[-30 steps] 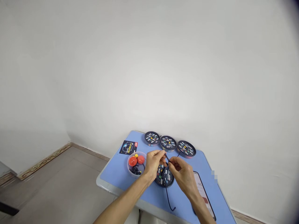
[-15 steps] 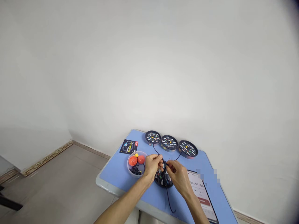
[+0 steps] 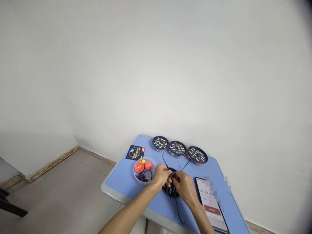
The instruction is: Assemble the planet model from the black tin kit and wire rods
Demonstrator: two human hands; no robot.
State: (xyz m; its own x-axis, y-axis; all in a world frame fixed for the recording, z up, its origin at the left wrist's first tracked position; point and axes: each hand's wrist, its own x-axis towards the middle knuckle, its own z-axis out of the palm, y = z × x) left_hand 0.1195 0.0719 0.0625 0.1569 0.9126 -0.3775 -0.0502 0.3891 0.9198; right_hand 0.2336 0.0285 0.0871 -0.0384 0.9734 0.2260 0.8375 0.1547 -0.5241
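My left hand (image 3: 162,175) pinches a black piece with thin curved rods (image 3: 178,209) spreading from it. My right hand (image 3: 185,186) meets it from the other side, its fingertips closed on the same piece. The joint between the fingers is mostly hidden. One rod curves toward the table's front edge, and two others point up and away. Beneath both hands lies a round black printed disc (image 3: 170,192), largely covered by them. Left of my left hand stands a clear round tub (image 3: 135,177) with orange-red half-shells (image 3: 139,167), small yellow balls and black plastic parts.
Three round tins (image 3: 177,148) with printed dark tops line the table's back edge by the wall. A dark printed card (image 3: 135,152) lies at the left. A phone showing a timer (image 3: 211,206) rests on the blue table (image 3: 117,185) at the right.
Both hands have shifted slightly downward with the black rod piece, staying close together. The far rod has swung and its tip now sits lower, apart from the left tin.
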